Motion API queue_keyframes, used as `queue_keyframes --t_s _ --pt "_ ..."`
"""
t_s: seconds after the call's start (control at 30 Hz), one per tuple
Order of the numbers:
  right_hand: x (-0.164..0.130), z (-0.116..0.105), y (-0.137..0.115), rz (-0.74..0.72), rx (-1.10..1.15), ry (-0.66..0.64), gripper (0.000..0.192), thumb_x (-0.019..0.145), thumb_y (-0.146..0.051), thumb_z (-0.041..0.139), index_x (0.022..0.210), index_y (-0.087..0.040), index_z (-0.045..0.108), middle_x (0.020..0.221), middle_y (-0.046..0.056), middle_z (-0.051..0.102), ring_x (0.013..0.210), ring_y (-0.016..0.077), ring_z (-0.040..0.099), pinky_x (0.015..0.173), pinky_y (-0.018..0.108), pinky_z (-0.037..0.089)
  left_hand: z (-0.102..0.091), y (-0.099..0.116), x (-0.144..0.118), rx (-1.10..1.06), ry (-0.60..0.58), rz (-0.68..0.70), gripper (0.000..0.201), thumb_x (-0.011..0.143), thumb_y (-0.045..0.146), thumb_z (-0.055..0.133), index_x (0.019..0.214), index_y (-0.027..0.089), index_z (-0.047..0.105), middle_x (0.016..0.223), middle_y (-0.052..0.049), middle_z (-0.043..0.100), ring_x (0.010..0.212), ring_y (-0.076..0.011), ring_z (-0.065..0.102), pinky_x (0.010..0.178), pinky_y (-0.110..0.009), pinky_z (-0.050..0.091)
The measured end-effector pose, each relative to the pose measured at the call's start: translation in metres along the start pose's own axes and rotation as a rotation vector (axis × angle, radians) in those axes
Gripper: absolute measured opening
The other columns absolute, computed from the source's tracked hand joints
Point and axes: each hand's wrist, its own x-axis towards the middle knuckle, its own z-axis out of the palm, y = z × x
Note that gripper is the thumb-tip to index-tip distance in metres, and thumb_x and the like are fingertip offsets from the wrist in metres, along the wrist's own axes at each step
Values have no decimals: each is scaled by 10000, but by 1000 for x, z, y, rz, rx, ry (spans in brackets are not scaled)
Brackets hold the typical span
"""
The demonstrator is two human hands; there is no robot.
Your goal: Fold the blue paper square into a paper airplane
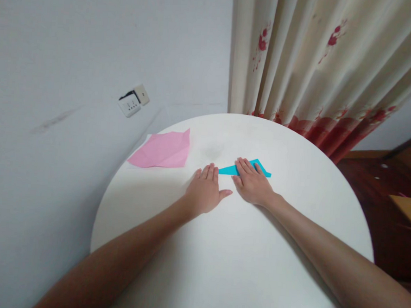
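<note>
A folded piece of blue paper (228, 170) lies flat on the white round table, narrowing to a thin strip at its left and wider at its right end. My right hand (250, 182) rests flat across its middle, fingers stretched out, covering part of it. At the left end of the paper, my left hand (205, 189) lies palm down with its thumb spread out to the right. Its fingertips touch or cover the thin tip; how much paper is under them is hidden.
Pink paper (164, 149) with creases lies at the table's back left, over a white sheet. The white table (292, 215) has a curved edge. A wall with a socket (129, 105) stands at the left, and a long curtain (301, 62) hangs behind.
</note>
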Motion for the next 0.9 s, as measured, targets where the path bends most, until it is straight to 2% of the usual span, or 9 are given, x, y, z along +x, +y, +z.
queue_keyframes --t_s 0.13,0.23,0.3,0.37,0.43,0.5,0.6,0.8,0.9 --pt "0 0 1 24 -1 3 650 1045 -433 242 1588 -80 291 1654 131 266 1538 268 218 1239 496 163 -5 -3 -4 53 -67 -78 981 977 692 344 1520 -123 284 1578 -351 261 1500 -416 276 1197 -498 276" --pt "0 -1 2 33 4 -5 649 1048 -439 250 1586 -79 292 1656 127 265 1539 267 217 1238 500 165 -7 -6 -5 66 -94 -133 968 980 675 365 1492 -146 324 1543 -378 312 1477 -445 309 1176 -498 302" --pt "-1 -2 1 31 7 -7 645 1050 -435 255 1585 -77 294 1656 125 269 1538 268 219 1237 504 165 -6 -6 -4 53 -44 -163 916 986 637 391 1474 -139 364 1531 -375 341 1480 -449 299 1175 -512 300" --pt "-1 -2 1 29 7 -4 641 1051 -428 256 1584 -74 295 1654 129 273 1537 269 222 1239 500 159 -2 -2 -1 25 98 -182 834 995 561 421 1486 -110 357 1566 -349 301 1511 -436 224 1197 -532 257" --pt "-1 -2 1 29 8 3 636 1052 -421 250 1582 -73 300 1653 132 274 1537 270 220 1240 497 152 6 6 5 -17 262 -133 758 1004 461 430 1528 -70 294 1625 -300 204 1544 -395 124 1232 -527 184" --pt "-1 -2 2 28 14 3 631 1054 -411 238 1579 -70 307 1654 131 273 1540 269 213 1240 497 151 14 14 11 -81 314 34 685 1020 385 388 1555 -23 259 1656 -244 173 1560 -335 97 1254 -491 148" --pt "0 -2 3 15 31 -5 619 1056 -391 215 1580 -74 310 1656 124 271 1543 262 203 1239 492 155 24 20 17 -164 256 206 631 1040 390 307 1566 42 274 1661 -186 219 1558 -284 153 1254 -480 172" --pt "3 0 4 40 38 7 589 1055 -341 206 1570 -88 339 1652 122 288 1538 255 218 1235 473 181 27 14 20 -206 230 220 662 1041 487 303 1570 90 286 1666 -162 222 1552 -297 175 1245 -479 197" --pt "4 1 6 104 18 18 595 1045 -334 233 1570 -68 320 1654 140 275 1538 273 217 1232 503 186 26 13 19 -202 215 217 677 1043 504 295 1572 81 279 1668 -165 211 1554 -301 166 1244 -485 196"
